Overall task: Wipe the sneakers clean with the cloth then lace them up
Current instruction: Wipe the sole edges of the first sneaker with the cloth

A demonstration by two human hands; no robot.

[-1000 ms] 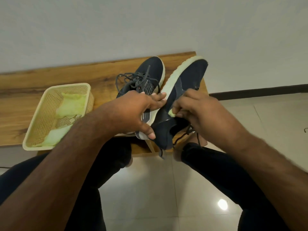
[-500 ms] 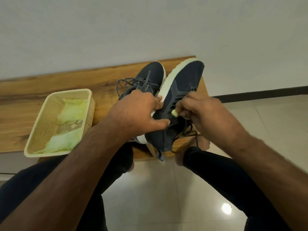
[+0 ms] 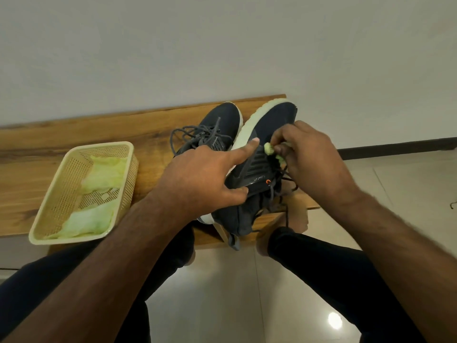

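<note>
Nearest the camera, two legs in dark trousers [image 3: 329,276] extend over a glossy tiled floor [image 3: 222,305]; a bare foot [image 3: 294,219] shows beneath the bench edge.

The left hand [image 3: 197,179] grasps the tilted sneaker [image 3: 262,169]: its index finger lies straight along the white sole edge and the thumb presses the dark side panel. The right hand [image 3: 311,157] is clenched around a small wad of green cloth [image 3: 269,148], pinched at the fingertips and touching the upper of this sneaker near the lace area. Loose dark laces [image 3: 284,194] hang from the shoe below that hand.

The held sneaker is tipped on its side, sole facing left, its heel overhanging the front edge of the wooden bench [image 3: 74,142]. The second sneaker [image 3: 220,127] sits upright on the bench just beside it, to the left, partly hidden by the left hand, with its laces untied and loose.

Further left on the bench stands a pale yellow perforated basket [image 3: 61,184] containing crumpled green cloths [image 3: 103,174].

Behind the bench rises a plain light wall [image 3: 222,45] with a dark skirting strip [image 3: 395,147] at right.
</note>
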